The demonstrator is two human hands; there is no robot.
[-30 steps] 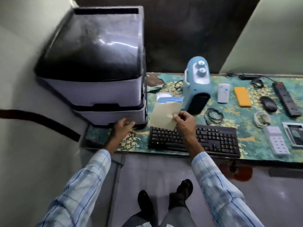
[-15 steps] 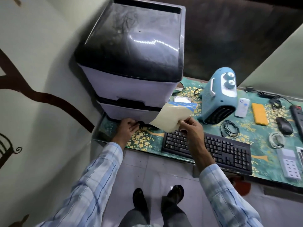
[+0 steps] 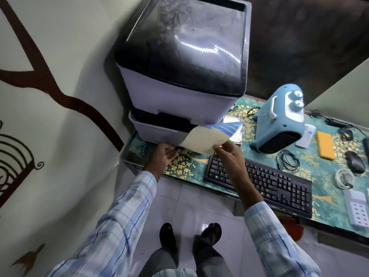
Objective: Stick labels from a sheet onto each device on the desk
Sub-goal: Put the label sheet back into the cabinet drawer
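My right hand (image 3: pixel 229 156) pinches the near edge of the label sheet (image 3: pixel 205 139), a cream sheet curled over with blue labels showing at its far end. My left hand (image 3: pixel 164 154) rests with fingers spread against the lower front of the big white printer (image 3: pixel 179 92), just left of the sheet. On the desk (image 3: pixel 189 168) lie a black keyboard (image 3: pixel 263 182), a blue fan heater (image 3: pixel 279 120), a small white device (image 3: pixel 305 135), an orange slab (image 3: pixel 325 145), a black mouse (image 3: pixel 355 161) and a white power strip (image 3: pixel 357 206).
A black cable coil (image 3: pixel 287 161) and a white cable coil (image 3: pixel 344 177) lie between the devices. A flat silver thing (image 3: pixel 235 136) sits behind the sheet. The wall (image 3: pixel 50 116) stands close on the left. My feet are on the tiled floor (image 3: pixel 191 206).
The view has swung left and closer to the printer. The sheet has curled over more in my right hand. My left hand stays at the printer's lower front.
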